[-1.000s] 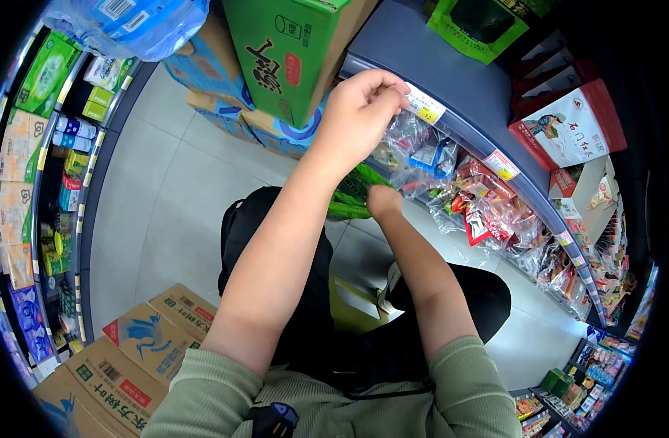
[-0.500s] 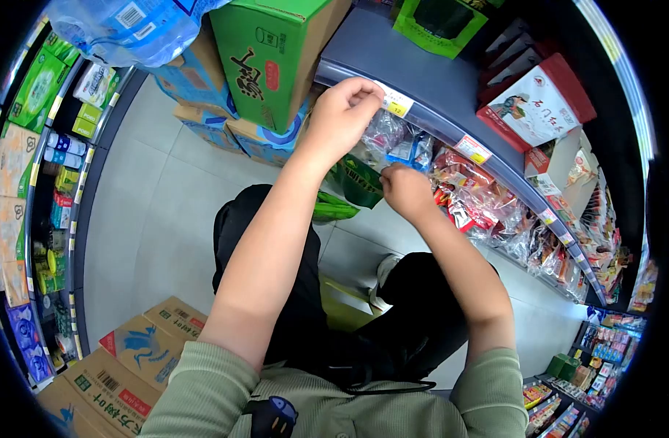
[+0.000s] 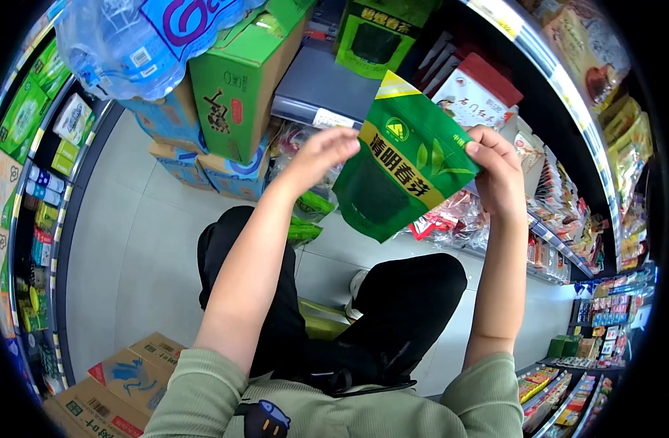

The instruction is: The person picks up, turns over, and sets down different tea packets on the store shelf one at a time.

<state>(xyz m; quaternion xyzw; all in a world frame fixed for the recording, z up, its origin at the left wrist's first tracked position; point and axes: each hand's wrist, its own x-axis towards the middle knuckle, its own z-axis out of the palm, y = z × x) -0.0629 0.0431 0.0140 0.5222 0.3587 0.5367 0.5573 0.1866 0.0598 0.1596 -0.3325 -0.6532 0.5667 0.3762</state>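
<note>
A green bag of tea [image 3: 411, 157] with a yellow band and a dark lower window hangs tilted in front of me. My right hand [image 3: 497, 171] is closed on its upper right corner, thumb on the front. My left hand [image 3: 321, 159] is beside the bag's left edge, its fingers loosely stretched towards it; whether the fingertips touch the edge is hard to tell. Behind the bag, a lighter green bag [image 3: 374, 40] stands on the dark shelf [image 3: 327, 87]. More green packaging [image 3: 305, 230] lies low, below my left hand.
A green carton [image 3: 236, 87] and blue boxes [image 3: 229, 171] are stacked at the left, with wrapped bottles [image 3: 130, 51] above. Red-and-white boxes [image 3: 477, 95] and snack packets [image 3: 462, 223] fill the shelving at right. Brown cartons [image 3: 123, 379] stand at lower left.
My right hand has lifted the green tea bag from low by the shelf, up and to the right, turning its front into view. My left hand has moved down and left, away from the shelf's price label.
</note>
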